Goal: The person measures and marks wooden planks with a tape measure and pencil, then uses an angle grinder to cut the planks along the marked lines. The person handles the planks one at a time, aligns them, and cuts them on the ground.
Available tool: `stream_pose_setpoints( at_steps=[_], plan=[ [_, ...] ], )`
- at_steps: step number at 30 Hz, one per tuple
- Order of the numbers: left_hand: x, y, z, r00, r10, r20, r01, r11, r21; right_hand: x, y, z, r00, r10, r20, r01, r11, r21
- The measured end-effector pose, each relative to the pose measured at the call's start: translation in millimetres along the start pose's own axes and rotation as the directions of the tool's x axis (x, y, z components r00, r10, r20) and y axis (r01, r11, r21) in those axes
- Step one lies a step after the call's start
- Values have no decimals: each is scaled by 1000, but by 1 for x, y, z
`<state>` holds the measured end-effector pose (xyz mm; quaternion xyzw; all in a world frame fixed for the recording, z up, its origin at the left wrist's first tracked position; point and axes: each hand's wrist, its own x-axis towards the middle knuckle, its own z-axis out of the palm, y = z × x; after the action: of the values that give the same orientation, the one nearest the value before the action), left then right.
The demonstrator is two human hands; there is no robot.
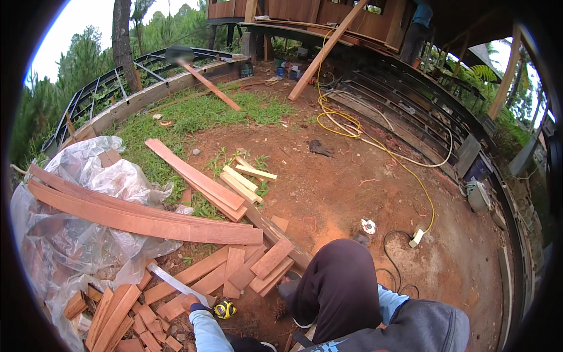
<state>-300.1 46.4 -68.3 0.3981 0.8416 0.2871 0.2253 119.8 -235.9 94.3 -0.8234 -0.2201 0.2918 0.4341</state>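
Note:
My left hand [189, 302] reaches out of a light blue sleeve at the bottom of the view, over a heap of short reddish wood offcuts [126, 320]. Its fingers are curled at the near end of a grey flat strip [173, 282] that runs up and to the left across the offcuts. Just right of my wrist is a yellow and black tape measure [224, 308]. My right hand is hidden behind my raised knee in dark trousers [340, 281]; only a bit of its blue sleeve shows.
Long reddish planks [141, 218] lie across a clear plastic sheet [76, 246] on the left. More boards [202, 183] lie on red dirt and grass. A yellow cable [375, 146] and a black cord run to a socket block [417, 237]. A wooden building frame stands behind, with a person at the top right.

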Motion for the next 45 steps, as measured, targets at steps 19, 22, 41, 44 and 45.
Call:
stream_pose_setpoints(
  at_steps=[19, 22, 41, 44, 45],
  plan=[
    [-99, 326, -415, 665, 746, -40, -662, 563, -494, -39, -377, -30, 320, -947, -10, 863, 287, 416],
    [-91, 238, -494, 739, 640, -212, -669, 657, -349, -51, -366, -8, 230, -969, 88, 910, 246, 335],
    [-346, -240, -364, 655, -592, -469, 627, 773, -99, 87, -297, 29, 400, -454, 796, 768, 640, -21],
    [-347, -289, -384, 736, -499, -457, 583, 811, 52, 78, -296, 35, 395, -413, 820, 773, 632, -55],
    [-344, -303, -391, 771, -475, -424, 572, 809, 133, 75, -297, 34, 395, -404, 825, 777, 626, -66]
  ],
)
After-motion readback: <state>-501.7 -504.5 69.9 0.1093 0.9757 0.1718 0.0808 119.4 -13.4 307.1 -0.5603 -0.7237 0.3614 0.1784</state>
